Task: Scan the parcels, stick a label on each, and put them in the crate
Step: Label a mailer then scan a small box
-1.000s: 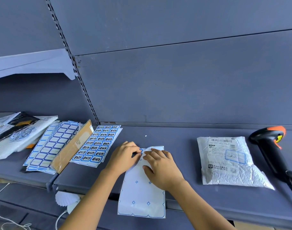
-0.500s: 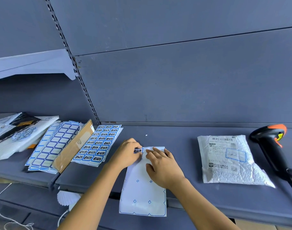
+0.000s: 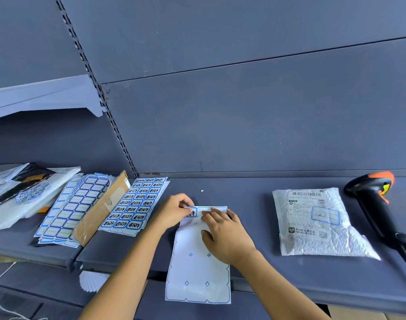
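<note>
Left grip (image 3: 174, 214) pinches label (image 3: 192, 213) at sheet's top edge; right grip (image 3: 226, 236), fingers straight, presses backing sheet (image 3: 197, 276) onto shelf (image 3: 255, 229).

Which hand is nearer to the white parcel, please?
Right. The right hand lies on the sheet, left of the parcel with bare shelf between; the left hand is farther left, pinching a label at the sheet's top corner.

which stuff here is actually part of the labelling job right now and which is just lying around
In use: label pinched by left hand; backing sheet pressed flat by right hand; parcel; scanner.
Lying about: cardboard strip; printed label sheets; blank label sheets.
</note>
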The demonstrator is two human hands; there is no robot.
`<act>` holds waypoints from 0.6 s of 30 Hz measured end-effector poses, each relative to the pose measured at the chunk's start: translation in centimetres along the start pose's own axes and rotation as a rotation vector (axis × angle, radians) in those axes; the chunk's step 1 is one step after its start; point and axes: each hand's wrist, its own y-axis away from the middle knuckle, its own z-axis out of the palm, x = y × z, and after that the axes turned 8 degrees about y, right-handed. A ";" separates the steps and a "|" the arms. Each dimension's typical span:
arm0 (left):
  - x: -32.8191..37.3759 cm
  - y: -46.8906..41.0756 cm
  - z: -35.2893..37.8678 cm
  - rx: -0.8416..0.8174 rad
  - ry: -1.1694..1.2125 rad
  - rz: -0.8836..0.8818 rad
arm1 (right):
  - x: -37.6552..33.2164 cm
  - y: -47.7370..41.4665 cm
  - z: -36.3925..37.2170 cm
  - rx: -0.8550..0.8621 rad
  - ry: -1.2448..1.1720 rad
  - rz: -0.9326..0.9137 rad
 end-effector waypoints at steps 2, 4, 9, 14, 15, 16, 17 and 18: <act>0.3 0.1 0.0 -0.020 0.055 -0.002 | -0.1 0.0 -0.1 0.003 -0.005 -0.005; 0.5 0.1 -0.1 -0.053 0.130 -0.051 | -0.1 0.0 -0.2 0.000 -0.002 -0.008; 1.0 0.5 -0.4 -0.086 0.289 -0.122 | -0.2 0.0 0.0 0.003 0.037 0.026; 1.3 0.5 -0.7 -0.052 0.536 -0.172 | -0.3 0.1 -0.5 0.002 0.038 0.056; 1.4 0.5 -0.8 -0.057 0.590 -0.204 | -0.3 0.2 -0.6 0.011 0.040 0.055; 1.4 0.5 -0.7 -0.059 0.641 -0.245 | -0.3 0.2 -0.6 -0.002 0.022 0.051; 1.4 0.5 -0.7 -0.058 0.691 -0.293 | -0.3 0.2 -0.7 -0.012 0.016 0.041; 1.4 0.5 -0.6 -0.061 0.743 -0.339 | -0.2 0.2 -0.7 -0.029 0.010 0.030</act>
